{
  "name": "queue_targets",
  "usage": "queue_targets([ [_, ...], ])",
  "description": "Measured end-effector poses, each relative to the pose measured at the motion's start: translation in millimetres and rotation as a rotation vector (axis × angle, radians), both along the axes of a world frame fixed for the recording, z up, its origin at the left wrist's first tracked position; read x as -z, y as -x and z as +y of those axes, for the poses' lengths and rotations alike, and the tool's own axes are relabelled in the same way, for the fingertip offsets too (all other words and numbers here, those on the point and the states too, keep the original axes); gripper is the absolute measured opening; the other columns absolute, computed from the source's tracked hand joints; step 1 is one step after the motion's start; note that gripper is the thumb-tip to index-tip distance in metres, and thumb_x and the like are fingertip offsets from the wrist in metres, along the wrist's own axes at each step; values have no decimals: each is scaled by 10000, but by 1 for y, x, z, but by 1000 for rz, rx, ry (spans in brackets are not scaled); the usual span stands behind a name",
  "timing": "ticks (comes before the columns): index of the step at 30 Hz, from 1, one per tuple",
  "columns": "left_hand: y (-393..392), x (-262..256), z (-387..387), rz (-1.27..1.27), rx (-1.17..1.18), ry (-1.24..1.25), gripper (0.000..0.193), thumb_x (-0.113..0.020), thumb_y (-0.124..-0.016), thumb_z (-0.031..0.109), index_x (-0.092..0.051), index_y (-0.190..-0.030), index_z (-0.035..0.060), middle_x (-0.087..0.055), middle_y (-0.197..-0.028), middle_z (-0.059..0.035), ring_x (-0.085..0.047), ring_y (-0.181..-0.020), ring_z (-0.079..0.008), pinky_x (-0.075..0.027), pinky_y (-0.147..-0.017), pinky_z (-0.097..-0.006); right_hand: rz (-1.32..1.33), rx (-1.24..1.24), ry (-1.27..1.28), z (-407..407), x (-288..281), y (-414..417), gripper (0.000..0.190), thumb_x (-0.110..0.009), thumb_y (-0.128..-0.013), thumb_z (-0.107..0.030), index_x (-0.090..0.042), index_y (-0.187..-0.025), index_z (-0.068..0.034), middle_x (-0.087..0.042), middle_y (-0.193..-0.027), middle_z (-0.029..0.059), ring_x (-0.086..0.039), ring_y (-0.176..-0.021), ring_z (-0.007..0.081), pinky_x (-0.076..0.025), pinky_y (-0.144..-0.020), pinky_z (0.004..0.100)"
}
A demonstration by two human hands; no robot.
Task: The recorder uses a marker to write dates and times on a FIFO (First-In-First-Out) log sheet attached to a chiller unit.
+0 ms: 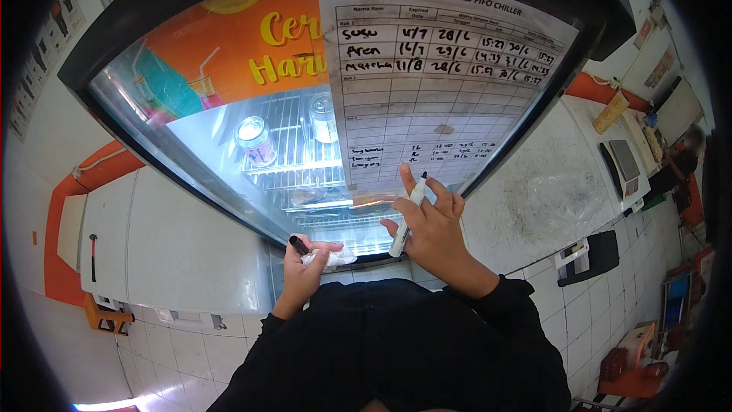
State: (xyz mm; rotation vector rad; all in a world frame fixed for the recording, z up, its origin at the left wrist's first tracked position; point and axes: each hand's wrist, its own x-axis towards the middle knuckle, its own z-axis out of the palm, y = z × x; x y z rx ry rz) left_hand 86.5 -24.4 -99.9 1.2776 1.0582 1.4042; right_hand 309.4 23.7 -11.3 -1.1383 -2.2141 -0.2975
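A white marker point(409, 217) with its black tip bare lies between the fingers of my right hand point(437, 229), tip pointing up. One fingertip of that hand reaches the lower part of a handwritten paper chart point(423, 91) on the glass door of a lit chiller. In my left hand point(303, 274) are a black marker cap point(298, 245) and a crumpled white tissue point(337, 258), just in front of the door's lower edge. Through the glass, cans point(255, 140) stand on a wire rack point(289, 169).
White-topped counters or chests flank the chiller, left point(183, 240) and right point(514, 212). A hammer-like tool point(93, 249) lies at the far left. On the right are a weighing scale point(624, 160) and a person point(677, 166) farther off.
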Motion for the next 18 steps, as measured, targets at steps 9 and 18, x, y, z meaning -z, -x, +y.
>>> queue_targets([
  [9,1,2,-2,-21,5,33,199,-482,-846,37,-290,-878,84,-622,-880,-154,-564,-885,-171,-389,-831,-295,111,-57,34,0,-14,-1,314,-693,-677,-296,-513,-853,-108,-443,-1251,150,-348,-1082,290,-219,-855,379],
  [18,2,0,-1,11,-15,8,205,-492,-844,34,-297,-884,81,-619,-876,-169,-573,-882,-185,-396,-826,-300,55,-16,6,1,-14,0,308,-678,-690,-306,-511,-853,-105,-450,-1246,146,-342,-1084,284,-217,-835,380],
])
